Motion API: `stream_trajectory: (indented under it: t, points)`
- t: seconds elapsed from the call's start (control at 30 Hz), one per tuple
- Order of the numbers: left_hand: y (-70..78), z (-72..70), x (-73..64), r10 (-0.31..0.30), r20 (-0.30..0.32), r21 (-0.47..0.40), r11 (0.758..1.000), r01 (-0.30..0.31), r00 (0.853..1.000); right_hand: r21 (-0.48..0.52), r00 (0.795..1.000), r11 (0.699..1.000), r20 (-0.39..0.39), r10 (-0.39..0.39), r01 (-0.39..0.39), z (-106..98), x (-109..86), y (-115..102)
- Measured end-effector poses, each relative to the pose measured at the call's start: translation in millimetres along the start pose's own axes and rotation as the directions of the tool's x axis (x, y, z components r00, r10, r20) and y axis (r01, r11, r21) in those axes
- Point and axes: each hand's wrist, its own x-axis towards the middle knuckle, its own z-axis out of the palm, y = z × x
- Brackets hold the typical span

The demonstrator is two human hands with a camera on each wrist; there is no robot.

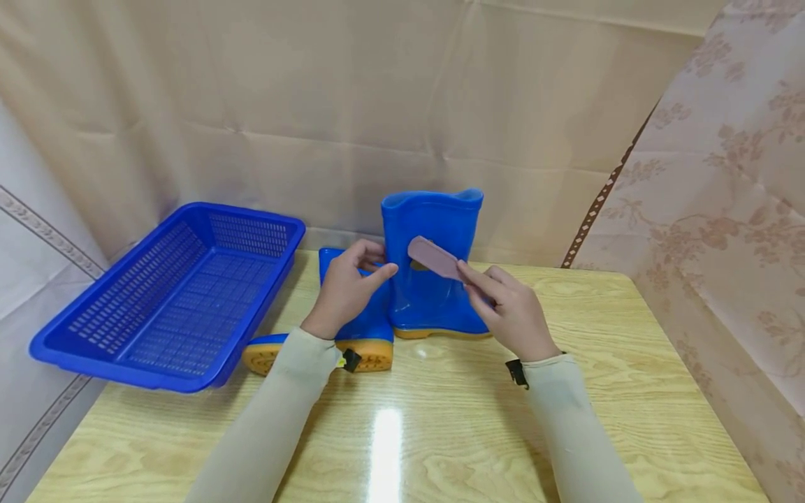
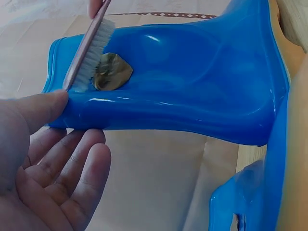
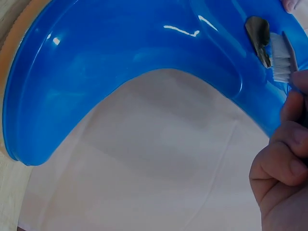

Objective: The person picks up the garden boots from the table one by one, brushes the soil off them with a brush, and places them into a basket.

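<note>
A blue rain boot (image 1: pixel 434 209) with a yellow sole stands upright on the table. My right hand (image 1: pixel 506 307) grips a pinkish-mauve brush (image 1: pixel 434 257), its white bristles (image 3: pixel 280 57) turned toward the boot's shaft. Right beside the bristles, a brown-olive patch (image 2: pixel 112 72) shows on the shaft. My left hand (image 1: pixel 349 286) holds the shaft's left edge, thumb across the front and fingertips at the side, partly hidden. Under the left forearm lies a second blue boot (image 1: pixel 367 325) on its side, partly covered by the arm.
A blue plastic basket (image 1: pixel 251 328) with slotted walls stands at the table's left. The wood-grain table (image 1: pixel 453 419) reflects a bright light strip. Beige cloth (image 1: pixel 314 91) hangs behind, and floral cloth (image 1: pixel 742 175) hangs at the right.
</note>
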Motion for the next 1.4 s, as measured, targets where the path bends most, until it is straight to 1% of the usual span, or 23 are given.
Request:
stream_trajectory:
  t: [0.23, 0.4, 0.53, 0.63, 0.77, 0.93, 1.03, 1.1, 1.17, 1.27, 1.4]
  points:
    - [-4.3, 3.2, 1.7, 0.01, -0.048, -0.015, 1.0, -0.01, 0.999, -0.023, 0.999, 1.0, -0.032, -0.003, 0.002, -4.5, -1.4, 6.3]
    - [-6.8, 4.1, 2.7, 0.002, -0.076, -0.015, 1.0, -0.003, 0.997, -0.017, 1.0, 1.0, -0.022, 0.008, -0.009, -7.4, -0.9, 7.0]
    - [-9.7, 4.3, 2.6, 0.004, -0.073, -0.021, 1.0, -0.006, 0.997, 0.011, 1.0, 1.0, -0.009, 0.006, -0.006, -6.8, -0.1, 3.9]
    - [-9.1, 3.8, 1.8, 0.009, -0.048, -0.021, 1.0, -0.01, 0.999, 0.029, 1.0, 1.0, -0.008, -0.003, 0.003, -5.7, 0.6, 2.3]
    - [-5.0, 1.9, 0.3, 0.027, 0.02, -0.031, 0.999, -0.026, 0.999, 0.03, 1.0, 0.999, -0.002, -0.021, 0.021, -4.6, 1.0, 2.3]
    - [-4.5, 0.1, 1.4, 0.06, 0.118, -0.04, 0.998, -0.055, 0.991, 0.026, 0.999, 0.999, 0.012, -0.031, 0.031, -4.6, 0.4, 1.8]
    - [-5.7, -0.4, 2.3, 0.065, 0.139, -0.026, 0.998, -0.062, 0.988, 0.024, 1.0, 0.999, 0.013, -0.022, 0.022, -4.5, 0.2, 1.6]
    - [-6.5, -0.1, 2.7, 0.053, 0.128, -0.018, 0.999, -0.051, 0.99, 0.019, 1.0, 1.0, 0.016, -0.009, 0.009, -4.5, 0.1, 1.5]
    - [-6.9, 0.4, 3.2, 0.034, 0.097, -0.013, 0.999, -0.033, 0.995, 0.014, 1.0, 1.0, 0.023, 0.011, -0.011, -4.7, 0.0, 1.7]
    - [-9.1, 2.1, 3.7, 0.002, 0.028, -0.014, 1.0, -0.002, 1.0, 0.009, 0.998, 0.999, 0.037, 0.045, -0.045, -5.6, -0.3, 2.4]
    - [-12.1, 4.0, 4.4, -0.015, -0.057, -0.023, 1.0, 0.014, 0.998, 0.009, 0.994, 0.996, 0.066, 0.087, -0.088, -7.5, -0.3, 3.4]
